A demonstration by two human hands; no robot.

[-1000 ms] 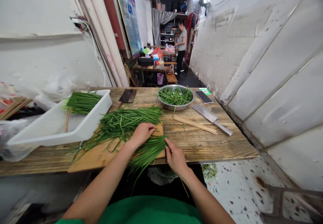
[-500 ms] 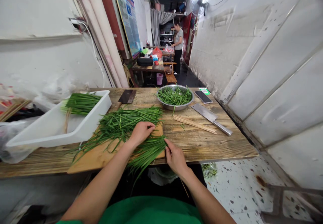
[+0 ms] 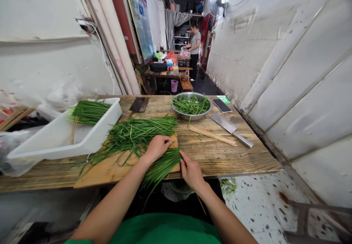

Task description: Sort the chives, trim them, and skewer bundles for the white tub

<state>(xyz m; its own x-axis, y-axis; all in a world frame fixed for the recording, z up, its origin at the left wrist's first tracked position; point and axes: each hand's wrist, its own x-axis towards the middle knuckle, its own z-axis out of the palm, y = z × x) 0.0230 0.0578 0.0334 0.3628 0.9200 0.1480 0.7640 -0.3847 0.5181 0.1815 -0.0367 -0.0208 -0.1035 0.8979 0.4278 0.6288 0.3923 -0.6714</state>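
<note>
A loose pile of garlic chives lies on the wooden cutting board. A smaller fanned bunch of chives hangs over the board's front edge. My right hand grips the even ends of this bunch with thumb and forefinger. A thin bamboo skewer sticks out below that hand; its upper part is hidden. Just above the bunch, my left hand is closed in a pinch near those ends. Whatever is between its fingertips is too small to make out.
Behind the board are a steel bowl of cut greens, a phone, a cleaver, loose skewers and a dark-bladed cleaver. A white tray holding bundled chives stands left. Farther back, a person stands at a table.
My left hand has moved slightly right, closer to the ends of the bunch. My right hand stays in place. The person at the back has shifted their arms over a plastic bag.
</note>
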